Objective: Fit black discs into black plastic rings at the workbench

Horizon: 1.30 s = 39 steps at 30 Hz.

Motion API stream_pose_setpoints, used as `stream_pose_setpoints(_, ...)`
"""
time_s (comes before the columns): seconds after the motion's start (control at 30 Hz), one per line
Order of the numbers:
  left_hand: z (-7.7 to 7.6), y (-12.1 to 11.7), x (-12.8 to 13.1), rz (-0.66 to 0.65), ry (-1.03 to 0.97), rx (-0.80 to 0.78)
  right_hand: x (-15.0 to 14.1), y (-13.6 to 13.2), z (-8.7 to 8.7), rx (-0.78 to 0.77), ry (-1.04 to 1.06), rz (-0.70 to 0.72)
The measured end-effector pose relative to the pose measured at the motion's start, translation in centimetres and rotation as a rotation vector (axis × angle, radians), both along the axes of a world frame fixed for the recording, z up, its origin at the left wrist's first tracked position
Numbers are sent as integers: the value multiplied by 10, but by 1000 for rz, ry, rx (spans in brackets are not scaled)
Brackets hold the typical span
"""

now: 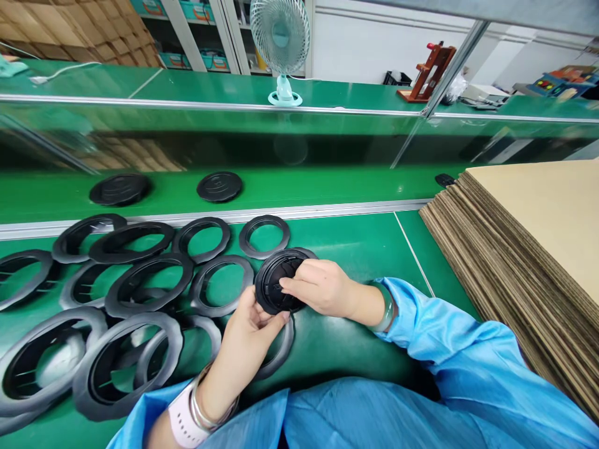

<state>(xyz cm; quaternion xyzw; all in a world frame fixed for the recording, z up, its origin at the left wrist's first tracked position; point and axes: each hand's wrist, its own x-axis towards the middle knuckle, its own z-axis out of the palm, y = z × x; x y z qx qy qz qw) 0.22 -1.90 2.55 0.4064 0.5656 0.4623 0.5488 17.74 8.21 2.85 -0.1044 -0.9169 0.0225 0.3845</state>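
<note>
From where I stand, a loose spread of black rings [184, 271] fills the lower left of the frame, many leaning on one another; they probably lie there to be within easy reach of the left arm. Above them, on the green strip [304, 190], 2 black discs [219, 186] sit apart from each other, perhaps to keep them out of the ring pile.

Near the centre, the left hand [248, 337] grasps a black round piece [271, 288] by its lower left edge, thumb on the near rim and fingers round the side. The piece is raised over the green table [350, 234] and tilted, its ribbed face turned toward the person, likely so that the face can be seen and reached. To its right, the right hand [322, 287] has its fingers curled and its thumb against that face, apparently using the left hand's grip as support. The cardboard stack [538, 231] stands at the right, beyond the right arm.

As for what escapes me: rings at the left edge are cut off, and overlaps make the pile hard to count. The left hand covers part of a ring [286, 352] below it. The right hand hides much of the piece, so I cannot tell whether its fingers pinch or only press, nor whether the piece is 1 part or 2. A small dark object [444, 180] beside the stack is too small to identify.
</note>
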Motion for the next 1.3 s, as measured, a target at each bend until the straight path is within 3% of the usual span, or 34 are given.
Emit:
stream_pose_setpoints(0.37, 3, 1, 0, 0, 47, -1, -2, -4, -2, -146, -125, -90)
stream_pose_setpoints(0.67, -1, 0, -1, -11, 64, 7, -8, -15, 7, -109, -296, -195)
stream_pose_setpoints(0.77, -1, 0, -1, 24, 0, 50, -4, -14, 16, -121, -150, -165)
stream_pose_setpoints(0.83, -1, 1, 0, 70, -57, 91, 0, -12, 20, -219, 55, -199)
stream_pose_setpoints(0.9, -2, 1, 0, 87, -97, 119, 1, -9, 20, -442, 224, -259)
stream_pose_setpoints(1.0, -6, -1, 0, 69, -113, 112, -3, -4, 12, -869, 306, -220)
stream_pose_setpoints(1.07, -9, -4, -1, 49, -91, 101, -7, -3, 4, -1056, 334, -165)
stream_pose_setpoints(1.13, -9, -7, -3, 17, -43, 116, -10, -3, -2, -1129, 379, -164)
stream_pose_setpoints(1.3, -5, -9, -7, 46, 127, 140, -12, -9, -4, -1108, 426, -197)
